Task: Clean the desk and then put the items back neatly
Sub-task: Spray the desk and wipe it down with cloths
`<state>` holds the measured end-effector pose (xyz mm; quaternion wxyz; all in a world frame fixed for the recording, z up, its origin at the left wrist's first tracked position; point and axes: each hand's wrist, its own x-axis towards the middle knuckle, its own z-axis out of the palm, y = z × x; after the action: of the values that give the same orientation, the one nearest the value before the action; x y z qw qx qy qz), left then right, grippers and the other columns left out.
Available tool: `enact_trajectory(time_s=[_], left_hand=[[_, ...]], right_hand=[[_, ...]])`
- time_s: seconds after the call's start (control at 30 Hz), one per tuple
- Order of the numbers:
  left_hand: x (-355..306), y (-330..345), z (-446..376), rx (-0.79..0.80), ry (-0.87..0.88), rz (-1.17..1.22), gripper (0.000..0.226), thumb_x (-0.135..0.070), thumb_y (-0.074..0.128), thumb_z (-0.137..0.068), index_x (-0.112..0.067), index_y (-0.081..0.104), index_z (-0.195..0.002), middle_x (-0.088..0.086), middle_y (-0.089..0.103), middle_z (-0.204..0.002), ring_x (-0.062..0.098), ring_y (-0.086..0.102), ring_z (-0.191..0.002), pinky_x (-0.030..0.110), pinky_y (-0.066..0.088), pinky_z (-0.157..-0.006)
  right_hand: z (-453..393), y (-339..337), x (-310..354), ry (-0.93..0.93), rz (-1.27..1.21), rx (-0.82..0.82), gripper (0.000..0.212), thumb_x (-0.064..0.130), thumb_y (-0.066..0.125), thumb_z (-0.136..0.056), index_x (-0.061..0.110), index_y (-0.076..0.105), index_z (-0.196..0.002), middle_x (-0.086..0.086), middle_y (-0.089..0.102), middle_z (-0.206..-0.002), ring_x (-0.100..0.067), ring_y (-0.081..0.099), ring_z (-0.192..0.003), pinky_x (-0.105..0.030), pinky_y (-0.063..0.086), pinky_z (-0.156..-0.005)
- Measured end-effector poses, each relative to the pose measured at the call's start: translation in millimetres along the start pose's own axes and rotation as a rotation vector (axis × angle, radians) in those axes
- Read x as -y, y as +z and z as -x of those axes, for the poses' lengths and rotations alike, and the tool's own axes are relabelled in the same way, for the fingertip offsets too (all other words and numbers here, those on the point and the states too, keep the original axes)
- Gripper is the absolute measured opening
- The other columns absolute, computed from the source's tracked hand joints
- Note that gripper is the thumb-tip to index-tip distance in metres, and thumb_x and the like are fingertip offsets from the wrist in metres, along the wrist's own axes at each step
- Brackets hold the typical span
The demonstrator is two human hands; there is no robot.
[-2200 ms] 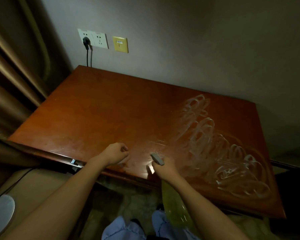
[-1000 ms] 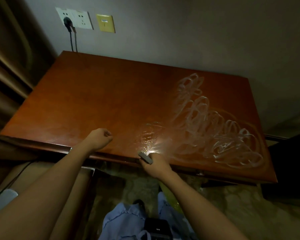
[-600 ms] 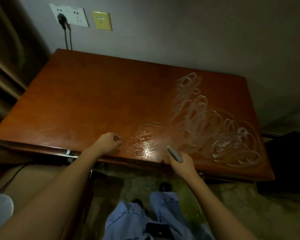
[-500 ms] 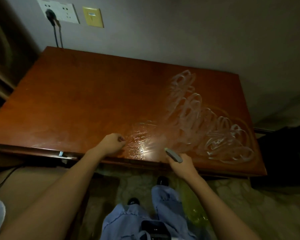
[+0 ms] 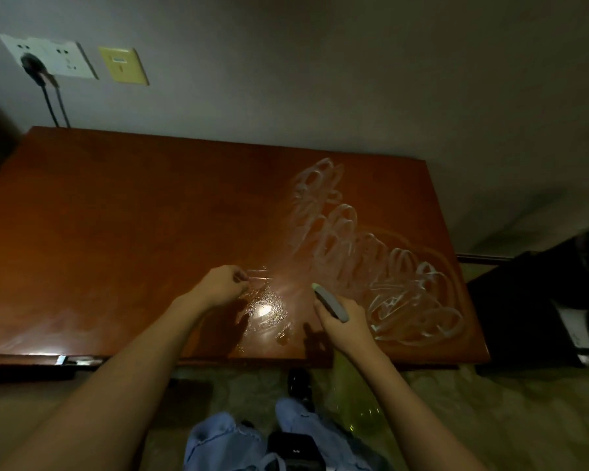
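The red-brown wooden desk (image 5: 116,232) fills the view, its top bare of items. White swirled smear marks (image 5: 364,253) cover its right half. A wet, glistening patch of droplets (image 5: 266,311) lies near the front edge. My right hand (image 5: 344,324) grips the grey spray head (image 5: 330,300) of a yellow-green bottle (image 5: 357,402) that hangs below the desk edge, nozzle towards the desk. My left hand (image 5: 221,287) rests curled on the desk just left of the wet patch; nothing shows inside it.
On the wall at the back left are a white socket plate (image 5: 48,56) with a black plug and cable, and a yellow plate (image 5: 123,64). Dark furniture (image 5: 541,300) stands right of the desk. My blue-trousered knees (image 5: 286,436) are below.
My right hand carried the spray head rightward along the front edge and then forward over the desk. My left hand slid forward and right to the wet patch, which has grown.
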<state>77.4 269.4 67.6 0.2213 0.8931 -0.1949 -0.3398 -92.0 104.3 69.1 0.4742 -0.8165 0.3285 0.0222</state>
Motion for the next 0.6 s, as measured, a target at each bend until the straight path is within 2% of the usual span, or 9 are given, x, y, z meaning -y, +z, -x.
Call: enact_trajectory(time_s=[0.07,0.1,0.23,0.3,0.4,0.5,0.6], left_hand=[[-7.5,1.6,-8.8,0.001,0.018,-0.009,0.026,-0.019,0.049,-0.097,-0.008,0.057,-0.119,0.011,0.058,-0.121,0.015,0.051,-0.092,0.021,0.039,-0.065],[-11.3,1.9,-13.1,0.001,0.022,-0.014,0.026,-0.019,0.049,-0.097,-0.009,0.057,-0.120,0.010,0.058,-0.121,0.016,0.052,-0.092,0.019,0.039,-0.064],[-22.9,0.6,-24.6,-0.001,0.007,-0.026,0.029,-0.021,0.049,-0.098,-0.008,0.057,-0.122,0.010,0.057,-0.125,0.021,0.054,-0.112,0.026,0.041,-0.087],[-25.1,-2.0,-29.5,-0.003,-0.012,-0.033,0.029,-0.021,0.049,-0.098,-0.008,0.057,-0.122,0.009,0.057,-0.126,0.021,0.054,-0.112,0.027,0.041,-0.089],[-28.6,-4.2,-39.2,-0.009,-0.031,-0.033,0.029,-0.021,0.049,-0.098,-0.008,0.057,-0.122,0.010,0.058,-0.126,0.017,0.056,-0.102,0.023,0.041,-0.083],[-37.4,-4.5,-47.4,-0.012,-0.040,-0.034,0.031,-0.021,0.049,-0.098,-0.008,0.055,-0.125,0.009,0.056,-0.128,0.019,0.055,-0.108,0.026,0.042,-0.089],[-44.7,-1.5,-57.4,-0.019,-0.069,-0.026,0.031,-0.022,0.049,-0.098,-0.009,0.055,-0.125,0.009,0.056,-0.128,0.021,0.055,-0.114,0.029,0.043,-0.095]], right_hand=[[-13.1,-3.4,7.4,0.004,-0.015,0.017,0.037,0.022,0.058,-0.093,0.017,0.047,-0.058,0.004,0.046,-0.053,-0.004,0.041,-0.042,-0.010,0.031,-0.039],[-20.6,-4.6,10.1,0.019,0.002,0.039,0.037,0.023,0.058,-0.093,0.016,0.047,-0.058,0.003,0.046,-0.053,-0.005,0.040,-0.041,-0.010,0.029,-0.038],[-41.2,-13.2,11.9,0.016,-0.001,0.054,0.037,0.025,0.056,-0.094,0.014,0.048,-0.059,0.001,0.046,-0.055,-0.010,0.039,-0.043,-0.014,0.031,-0.038],[-47.7,-21.5,13.3,0.002,0.006,0.068,0.035,0.024,0.056,-0.094,0.016,0.047,-0.062,0.001,0.045,-0.057,-0.010,0.039,-0.045,-0.013,0.032,-0.038],[-58.6,-33.7,16.6,-0.024,0.038,0.128,0.029,0.024,0.056,-0.094,0.014,0.049,-0.068,0.001,0.045,-0.060,-0.010,0.040,-0.047,-0.010,0.031,-0.037],[-72.0,-40.1,19.0,-0.075,0.003,0.113,0.030,0.022,0.057,-0.094,0.018,0.048,-0.066,0.002,0.046,-0.060,-0.008,0.040,-0.047,-0.010,0.033,-0.039],[-88.7,-38.9,19.6,-0.036,-0.006,0.131,0.028,0.021,0.056,-0.094,0.014,0.047,-0.069,0.000,0.045,-0.061,-0.010,0.039,-0.047,-0.012,0.032,-0.039]])
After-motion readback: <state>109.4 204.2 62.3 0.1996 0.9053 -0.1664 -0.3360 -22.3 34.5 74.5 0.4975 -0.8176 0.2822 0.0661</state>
